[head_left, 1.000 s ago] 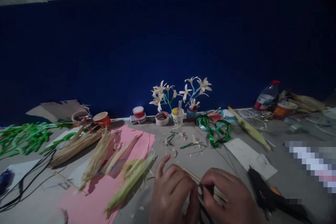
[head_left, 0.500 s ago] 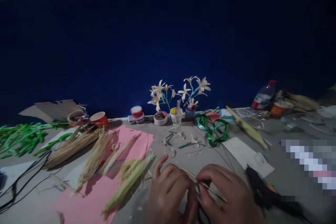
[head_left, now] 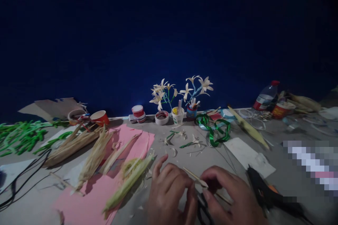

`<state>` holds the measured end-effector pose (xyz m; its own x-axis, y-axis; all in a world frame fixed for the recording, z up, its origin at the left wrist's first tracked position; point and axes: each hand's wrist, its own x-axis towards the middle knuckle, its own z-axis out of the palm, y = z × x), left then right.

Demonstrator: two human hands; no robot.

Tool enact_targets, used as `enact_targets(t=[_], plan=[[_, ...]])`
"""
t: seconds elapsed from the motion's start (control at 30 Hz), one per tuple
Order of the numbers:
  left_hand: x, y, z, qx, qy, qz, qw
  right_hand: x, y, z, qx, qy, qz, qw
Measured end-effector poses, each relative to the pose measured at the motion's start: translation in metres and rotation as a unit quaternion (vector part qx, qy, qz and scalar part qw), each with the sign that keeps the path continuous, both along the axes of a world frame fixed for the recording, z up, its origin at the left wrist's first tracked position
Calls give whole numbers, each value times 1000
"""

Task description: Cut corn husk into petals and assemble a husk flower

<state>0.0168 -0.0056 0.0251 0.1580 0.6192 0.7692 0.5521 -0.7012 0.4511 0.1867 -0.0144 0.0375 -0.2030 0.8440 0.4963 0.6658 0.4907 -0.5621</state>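
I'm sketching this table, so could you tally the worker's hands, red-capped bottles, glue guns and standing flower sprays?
Left hand and right hand: 2
Red-capped bottle: 1
Glue gun: 1
Standing flower sprays: 2
Total: 6

Two bare hands, softly lit

The person's left hand (head_left: 171, 193) and right hand (head_left: 233, 195) are bare, their skin uncovered down to the picture's lower edge, which cuts both off. The backs look broad and smooth, the knuckles rounded, the fingers sturdy with blunt, rounded tips. Dim light and slight blur hide finer detail.
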Motion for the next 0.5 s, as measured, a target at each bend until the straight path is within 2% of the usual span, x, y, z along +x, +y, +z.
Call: enact_targets(t=[0.1,0.2,0.27,0.4,0.5], plan=[[2,0,0,13,4,2,1000,-13,2,1,-4,-9,18,1000],[-1,-1,1,13,32,-2,999,-13,5,-5,-4,-12,32,999],[-3,-2,1,10,41,-1,999,-4,7,-11,-8,-18,14,1000],[-7,-1,1,17,-9,29,999,13,5,-19,-5,-16,-78,997],[-6,0,1,14,-13,29,999,8,-1,-13,-27,21,-59,998]])
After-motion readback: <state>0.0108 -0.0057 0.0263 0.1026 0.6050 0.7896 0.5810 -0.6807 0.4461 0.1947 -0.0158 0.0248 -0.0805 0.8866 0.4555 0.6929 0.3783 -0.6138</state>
